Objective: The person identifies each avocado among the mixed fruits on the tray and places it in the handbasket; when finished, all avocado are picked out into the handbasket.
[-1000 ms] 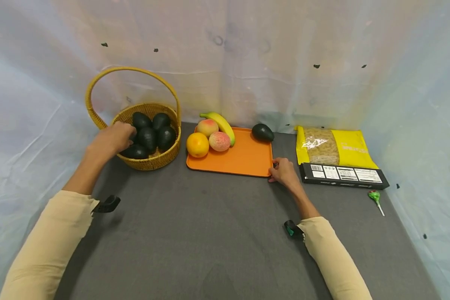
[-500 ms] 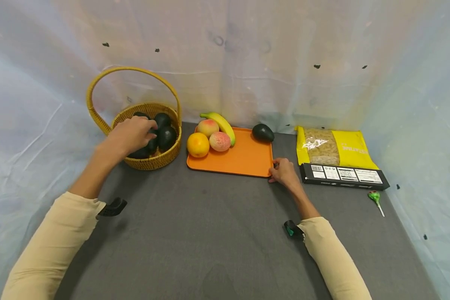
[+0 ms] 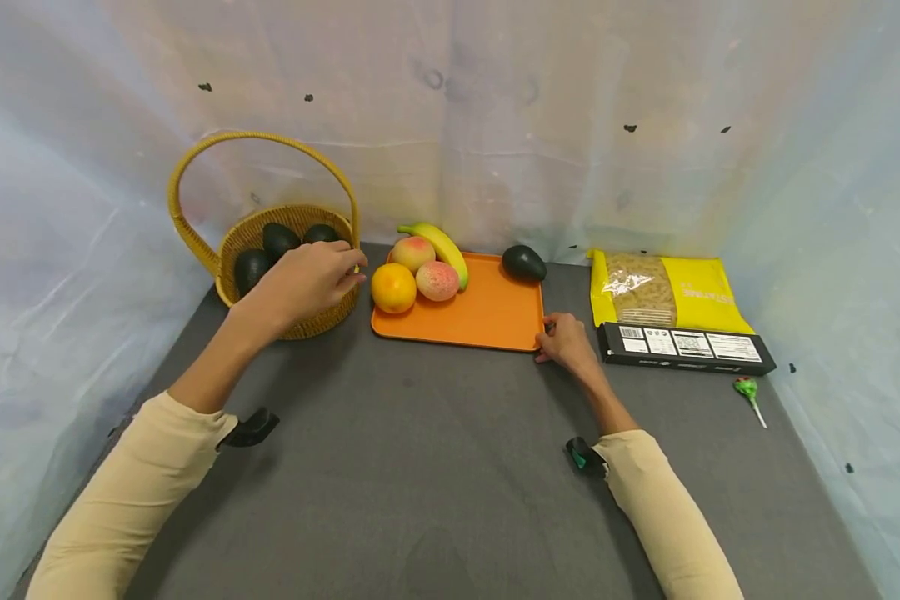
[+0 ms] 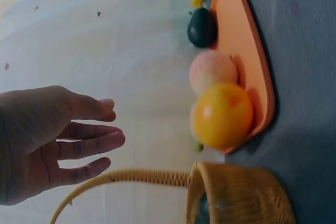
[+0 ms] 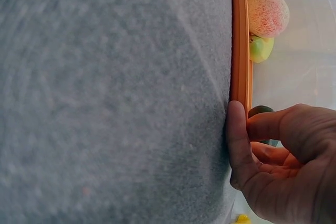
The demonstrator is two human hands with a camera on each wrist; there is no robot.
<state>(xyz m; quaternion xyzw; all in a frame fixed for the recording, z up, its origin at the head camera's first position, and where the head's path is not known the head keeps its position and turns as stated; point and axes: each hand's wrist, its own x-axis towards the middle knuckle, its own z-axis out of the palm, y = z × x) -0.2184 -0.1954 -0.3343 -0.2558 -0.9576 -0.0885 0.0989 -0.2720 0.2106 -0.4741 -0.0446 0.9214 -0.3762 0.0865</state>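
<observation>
My left hand hovers over the right side of a wicker basket with a tall handle. Its fingers are loosely bent and hold nothing, as the left wrist view confirms. Several dark avocados lie in the basket, partly hidden by the hand. An orange tray carries an orange, two peaches and a banana at its left end. Another avocado rests at the tray's back right corner. My right hand pinches the tray's front right corner between thumb and finger.
Right of the tray lies a yellow bag of pasta, with a long black box along its front. A green lollipop lies in front of the box. Pale plastic sheeting hangs behind and beside the grey table.
My left hand has moved right across the basket, from its left side to its right rim, uncovering avocados on the left. My right hand stays at the tray corner.
</observation>
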